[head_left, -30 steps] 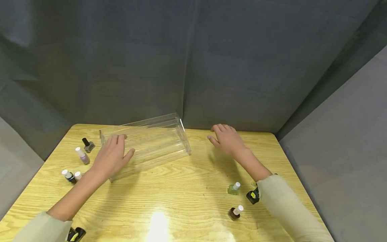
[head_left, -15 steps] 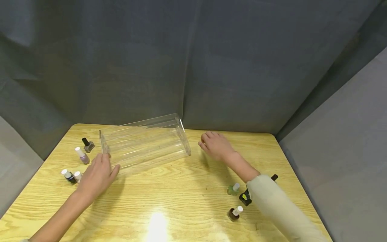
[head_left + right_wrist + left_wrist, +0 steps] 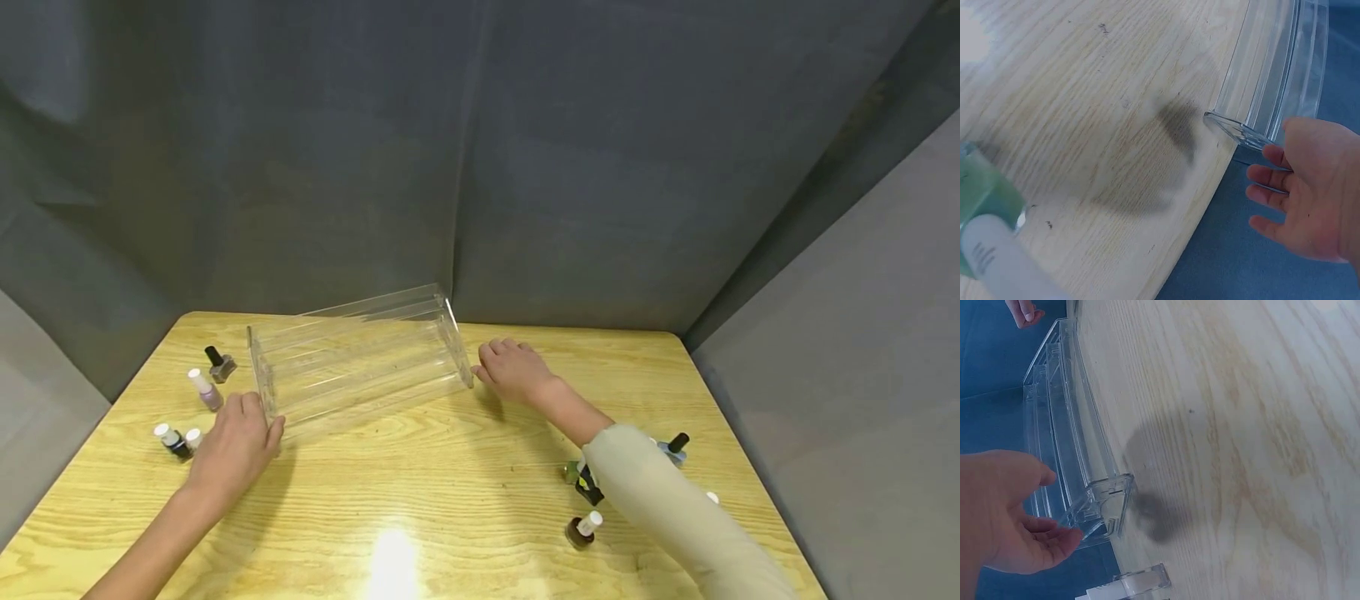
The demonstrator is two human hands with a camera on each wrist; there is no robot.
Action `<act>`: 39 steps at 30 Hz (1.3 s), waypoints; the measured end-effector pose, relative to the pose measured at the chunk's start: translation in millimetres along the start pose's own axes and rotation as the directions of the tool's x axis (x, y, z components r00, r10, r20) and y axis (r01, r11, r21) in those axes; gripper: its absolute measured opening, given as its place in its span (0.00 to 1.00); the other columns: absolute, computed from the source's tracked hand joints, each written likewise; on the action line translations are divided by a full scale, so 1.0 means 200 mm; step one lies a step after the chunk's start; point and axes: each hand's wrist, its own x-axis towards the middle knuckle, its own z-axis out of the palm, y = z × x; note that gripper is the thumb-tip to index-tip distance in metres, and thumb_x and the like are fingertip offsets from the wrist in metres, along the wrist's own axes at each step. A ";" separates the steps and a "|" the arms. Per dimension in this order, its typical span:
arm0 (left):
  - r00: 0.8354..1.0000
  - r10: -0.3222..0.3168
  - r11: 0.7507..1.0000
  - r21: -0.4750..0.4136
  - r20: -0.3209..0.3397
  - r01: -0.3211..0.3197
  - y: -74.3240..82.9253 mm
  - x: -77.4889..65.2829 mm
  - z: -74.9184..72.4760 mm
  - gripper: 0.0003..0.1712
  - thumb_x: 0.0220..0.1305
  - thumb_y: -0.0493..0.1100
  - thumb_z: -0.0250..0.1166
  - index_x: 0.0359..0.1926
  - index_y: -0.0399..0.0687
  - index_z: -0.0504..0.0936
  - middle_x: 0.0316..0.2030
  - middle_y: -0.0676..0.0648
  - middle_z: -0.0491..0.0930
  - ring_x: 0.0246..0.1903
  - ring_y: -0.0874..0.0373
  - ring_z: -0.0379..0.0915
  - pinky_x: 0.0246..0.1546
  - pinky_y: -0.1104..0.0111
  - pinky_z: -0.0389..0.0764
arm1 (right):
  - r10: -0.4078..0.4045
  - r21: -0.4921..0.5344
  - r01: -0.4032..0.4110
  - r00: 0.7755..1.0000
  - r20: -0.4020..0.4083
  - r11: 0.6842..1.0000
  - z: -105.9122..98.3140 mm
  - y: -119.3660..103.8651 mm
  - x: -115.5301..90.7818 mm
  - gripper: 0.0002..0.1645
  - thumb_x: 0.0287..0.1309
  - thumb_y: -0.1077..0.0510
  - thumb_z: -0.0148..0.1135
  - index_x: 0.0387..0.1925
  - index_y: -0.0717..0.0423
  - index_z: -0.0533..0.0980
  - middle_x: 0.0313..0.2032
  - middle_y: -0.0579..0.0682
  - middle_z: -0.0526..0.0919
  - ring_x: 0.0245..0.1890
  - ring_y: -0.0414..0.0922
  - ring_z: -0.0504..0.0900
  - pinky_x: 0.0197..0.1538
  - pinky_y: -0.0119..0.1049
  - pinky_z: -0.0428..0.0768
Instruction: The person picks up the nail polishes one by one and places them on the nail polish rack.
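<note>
Over the wooden table (image 3: 420,475), both hands (image 3: 234,442) (image 3: 513,371), loosely bent and grasping nothing, flank a clear rack (image 3: 367,390).

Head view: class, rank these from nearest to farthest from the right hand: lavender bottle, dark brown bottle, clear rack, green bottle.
1. Clear rack, beside the right hand.
2. Green bottle, partly hidden, right of the rack.
3. Dark brown bottle, below the green one.
4. Lavender bottle, left of the rack.
</note>
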 end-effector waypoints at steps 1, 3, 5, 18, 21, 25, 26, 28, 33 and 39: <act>1.000 -0.011 1.000 -0.001 0.006 0.011 0.00 0.00 0.00 0.20 0.61 0.43 0.58 0.33 0.26 0.63 0.26 0.37 0.61 0.20 0.50 0.61 0.12 0.64 0.65 | 0.004 0.002 -0.004 1.000 0.017 1.000 0.00 0.00 0.01 0.15 0.69 0.45 0.37 0.34 0.50 0.64 0.30 0.46 0.64 0.32 0.46 0.64 0.34 0.41 0.64; 1.000 -0.019 1.000 0.005 -0.003 0.019 0.00 0.00 0.01 0.21 0.61 0.43 0.58 0.34 0.24 0.63 0.25 0.36 0.61 0.19 0.51 0.62 0.10 0.64 0.65 | 0.007 0.002 -0.008 0.999 0.041 1.000 0.02 -0.01 0.04 0.15 0.69 0.45 0.37 0.34 0.50 0.63 0.30 0.46 0.64 0.33 0.46 0.64 0.35 0.42 0.64; 1.000 -0.020 1.000 0.014 -0.018 0.021 -0.01 0.00 0.01 0.22 0.61 0.43 0.58 0.35 0.22 0.63 0.25 0.35 0.62 0.17 0.50 0.64 0.09 0.64 0.66 | 0.007 0.000 -0.007 0.999 0.048 1.000 0.05 0.00 0.07 0.15 0.69 0.45 0.38 0.34 0.51 0.63 0.31 0.47 0.64 0.34 0.46 0.65 0.36 0.43 0.66; 0.999 -0.026 0.999 -0.032 0.035 0.027 -0.04 0.00 0.07 0.18 0.64 0.41 0.56 0.31 0.26 0.63 0.25 0.34 0.64 0.14 0.52 0.64 0.08 0.66 0.66 | 0.039 -0.041 -0.035 0.995 0.097 0.999 0.08 -0.05 0.11 0.17 0.69 0.45 0.36 0.40 0.54 0.64 0.35 0.48 0.68 0.43 0.49 0.69 0.48 0.49 0.67; 1.000 -0.021 0.999 -0.028 0.021 0.021 -0.05 0.01 0.09 0.18 0.63 0.40 0.57 0.31 0.26 0.63 0.25 0.34 0.63 0.13 0.52 0.64 0.08 0.65 0.66 | 0.070 -0.064 -0.062 0.990 0.119 0.996 0.07 -0.06 0.12 0.18 0.69 0.44 0.36 0.43 0.54 0.65 0.38 0.48 0.70 0.45 0.49 0.69 0.50 0.49 0.67; 0.999 -0.039 0.999 -0.032 0.029 0.039 -0.05 0.01 0.10 0.17 0.62 0.39 0.57 0.31 0.26 0.62 0.24 0.35 0.63 0.13 0.51 0.64 0.09 0.63 0.68 | 0.086 -0.086 -0.075 0.988 0.131 0.993 0.08 -0.06 0.13 0.20 0.69 0.44 0.36 0.44 0.55 0.65 0.39 0.49 0.70 0.46 0.49 0.69 0.49 0.48 0.68; 0.998 -0.044 0.998 -0.037 0.036 0.045 -0.05 0.01 0.11 0.17 0.62 0.39 0.57 0.32 0.26 0.61 0.24 0.35 0.63 0.13 0.51 0.64 0.09 0.63 0.68 | 0.086 -0.086 -0.076 0.988 0.129 0.993 0.09 -0.06 0.14 0.19 0.69 0.44 0.37 0.44 0.55 0.65 0.39 0.49 0.70 0.45 0.49 0.70 0.48 0.48 0.68; 0.997 -0.053 0.997 -0.047 0.053 0.055 -0.05 0.02 0.11 0.17 0.62 0.39 0.56 0.32 0.27 0.61 0.25 0.35 0.63 0.13 0.51 0.64 0.09 0.64 0.68 | 0.087 -0.081 -0.078 0.988 0.125 0.994 0.10 -0.06 0.14 0.19 0.69 0.45 0.37 0.44 0.56 0.65 0.39 0.50 0.71 0.45 0.50 0.70 0.47 0.48 0.69; 0.995 -0.062 0.997 -0.051 0.077 0.066 -0.04 0.02 0.12 0.17 0.62 0.39 0.56 0.31 0.29 0.60 0.24 0.37 0.63 0.11 0.53 0.62 0.07 0.66 0.65 | 0.105 -0.053 -0.100 0.987 0.118 0.994 0.10 -0.06 0.12 0.18 0.68 0.48 0.40 0.45 0.59 0.65 0.39 0.53 0.72 0.45 0.51 0.71 0.48 0.49 0.70; 0.991 -0.079 0.995 -0.045 0.103 0.084 -0.05 0.03 0.13 0.18 0.63 0.41 0.56 0.33 0.29 0.59 0.22 0.38 0.64 0.10 0.53 0.62 0.06 0.67 0.64 | 0.111 -0.055 -0.105 0.987 0.115 0.993 0.12 -0.05 0.12 0.19 0.68 0.46 0.39 0.45 0.58 0.65 0.39 0.52 0.73 0.44 0.51 0.71 0.47 0.48 0.69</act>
